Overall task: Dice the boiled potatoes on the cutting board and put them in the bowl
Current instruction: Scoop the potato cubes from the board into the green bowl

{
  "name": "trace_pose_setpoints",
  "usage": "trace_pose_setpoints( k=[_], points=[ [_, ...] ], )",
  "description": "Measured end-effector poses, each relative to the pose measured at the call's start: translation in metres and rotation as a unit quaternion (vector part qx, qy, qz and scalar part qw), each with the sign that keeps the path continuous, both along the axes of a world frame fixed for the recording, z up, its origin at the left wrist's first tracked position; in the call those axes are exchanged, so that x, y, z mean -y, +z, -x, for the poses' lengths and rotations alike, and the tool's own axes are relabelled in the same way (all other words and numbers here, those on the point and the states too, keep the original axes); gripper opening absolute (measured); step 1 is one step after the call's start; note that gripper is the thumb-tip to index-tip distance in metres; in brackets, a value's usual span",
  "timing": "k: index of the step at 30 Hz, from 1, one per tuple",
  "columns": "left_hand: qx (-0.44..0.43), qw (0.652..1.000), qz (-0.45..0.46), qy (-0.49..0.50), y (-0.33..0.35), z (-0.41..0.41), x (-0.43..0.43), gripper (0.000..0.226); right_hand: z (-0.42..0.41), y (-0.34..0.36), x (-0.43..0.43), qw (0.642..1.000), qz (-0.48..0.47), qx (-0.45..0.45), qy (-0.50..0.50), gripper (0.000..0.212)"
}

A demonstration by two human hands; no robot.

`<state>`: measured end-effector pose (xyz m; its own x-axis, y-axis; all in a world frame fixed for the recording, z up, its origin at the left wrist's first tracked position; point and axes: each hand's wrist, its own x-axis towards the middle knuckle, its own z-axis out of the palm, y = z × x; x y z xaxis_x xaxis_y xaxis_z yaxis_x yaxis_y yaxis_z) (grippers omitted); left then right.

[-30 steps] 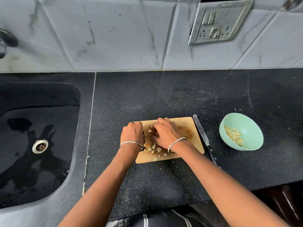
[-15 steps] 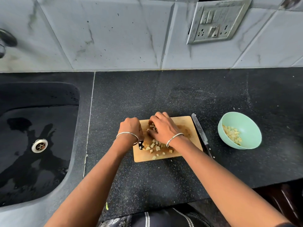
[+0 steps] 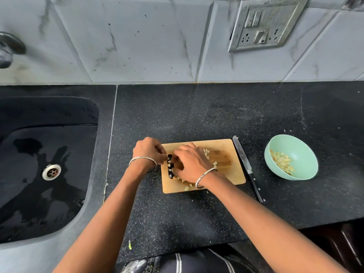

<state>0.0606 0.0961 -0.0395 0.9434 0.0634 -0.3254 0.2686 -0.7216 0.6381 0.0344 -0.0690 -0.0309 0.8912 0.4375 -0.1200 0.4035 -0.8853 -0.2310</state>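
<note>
Partly done: some dice already lie in the mint bowl (image 3: pixel 307 154), right of the cutting board (image 3: pixel 228 176), and the knife (image 3: pixel 244 161) lies along the board's right edge. More potato dice (image 3: pixel 206 152) remain on the board. The right hand (image 3: pixel 192 165) cups them with a curled grip, but I cannot tell whether it holds any. The left hand (image 3: pixel 148 152) curls at the board's left edge, its hold unclear. Since earlier, the right hand has slid towards the board's left edge.

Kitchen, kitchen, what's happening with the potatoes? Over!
Left hand at cutting board's edge, right hand cupped over potato pieces. Some already in bowl. Knife lies aside, nothing blocking.
</note>
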Motion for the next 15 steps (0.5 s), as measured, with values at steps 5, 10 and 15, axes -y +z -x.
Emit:
trace_pose_setpoints(
  k=[5,10,15],
  points=[
    [0.003,0.998,0.046,0.042,-0.004,0.002,-0.006,0.016,-0.004,-0.008,-0.014,0.998,0.065,-0.005,-0.003,0.053],
    [0.004,0.994,0.077,0.076,-0.007,0.007,-0.01,0.016,-0.012,-0.003,-0.019,0.998,0.049,-0.035,-0.001,0.049],
    [0.002,0.992,0.094,0.086,-0.008,0.012,-0.012,0.015,-0.013,0.0,-0.019,0.997,0.016,-0.071,0.008,0.028]
  ],
)
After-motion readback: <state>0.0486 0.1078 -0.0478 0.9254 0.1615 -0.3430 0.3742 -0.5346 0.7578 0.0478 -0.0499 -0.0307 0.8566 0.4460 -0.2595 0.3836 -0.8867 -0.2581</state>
